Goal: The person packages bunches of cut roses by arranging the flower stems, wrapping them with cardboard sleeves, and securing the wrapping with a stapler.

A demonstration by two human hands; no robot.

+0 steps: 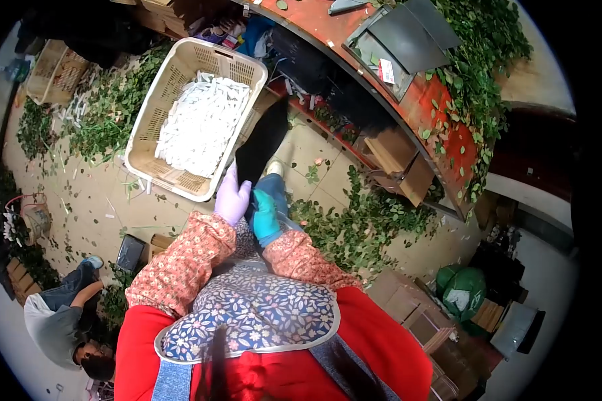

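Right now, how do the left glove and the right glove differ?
The left glove is purple, the right glove teal. The left glove is nearer the big basket than the right glove. The right glove looks more curled than the left glove. Both meet floral sleeves.

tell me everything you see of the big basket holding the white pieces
The basket is cream and plastic-looking, roughly rectangular, with rounded corners, a thick rim and slotted walls. It stands upright on the tiled floor, partly filled with white pieces. The left hand is near its rim; contact is unclear.
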